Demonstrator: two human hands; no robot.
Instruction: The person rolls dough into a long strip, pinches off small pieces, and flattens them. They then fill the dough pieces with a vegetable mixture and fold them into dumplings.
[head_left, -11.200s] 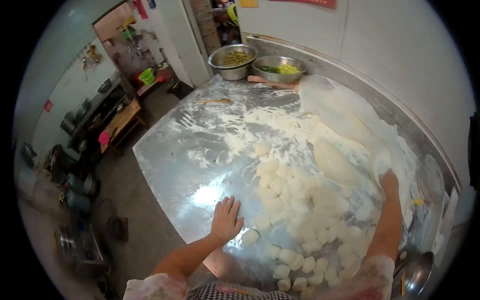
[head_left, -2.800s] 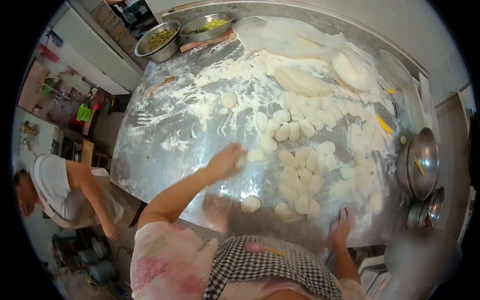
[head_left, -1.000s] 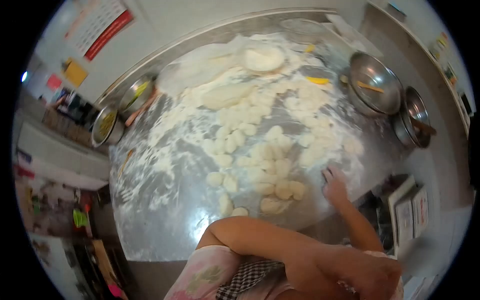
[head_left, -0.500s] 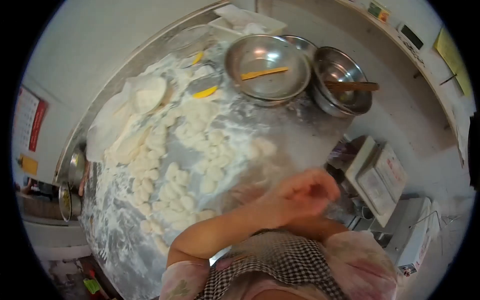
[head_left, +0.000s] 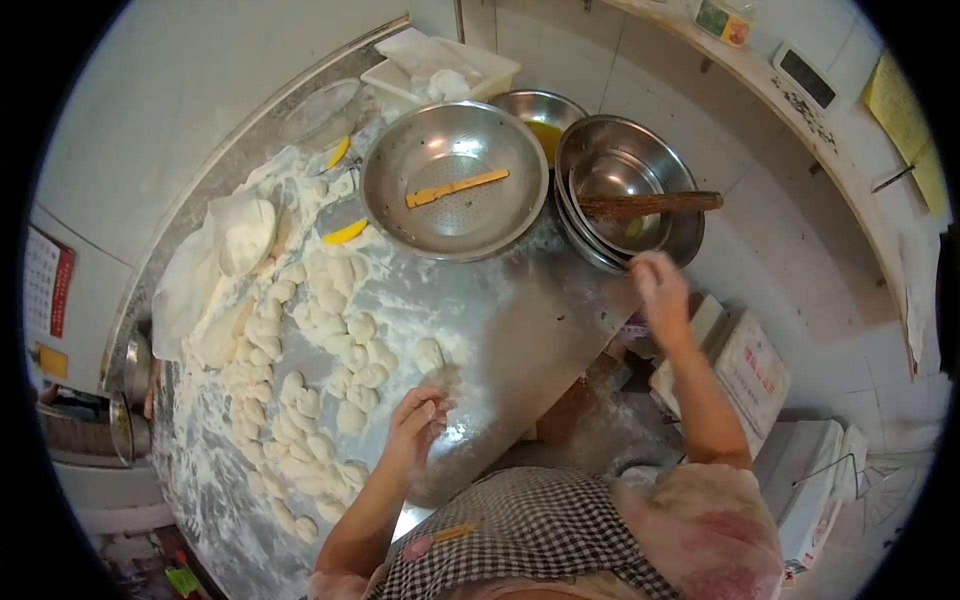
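My left hand (head_left: 418, 420) is over the metal table (head_left: 480, 340), just below a lone piece of dough (head_left: 429, 355). Its fingers are curled in, and what they hold, if anything, is too small to tell. My right hand (head_left: 658, 285) is at the lower rim of the stacked metal bowls (head_left: 575, 225), its fingers bent and blurred. A brown bundle of sticks (head_left: 650, 204) lies across those bowls. Many pieces of white dough (head_left: 350, 385) lie in rows on the floured table to the left.
A perforated metal bowl (head_left: 455, 225) holds a yellow wooden tool (head_left: 457, 187). Behind it are a bowl of yellow liquid (head_left: 545, 138) and a white bin (head_left: 495, 70). Two yellow-handled scrapers (head_left: 345, 232) lie in flour. White boxes (head_left: 755, 375) stand below right.
My hands were close together over the table's front edge and have come apart. The right one has moved up to the bowls, the left one to the left. The view has shifted.
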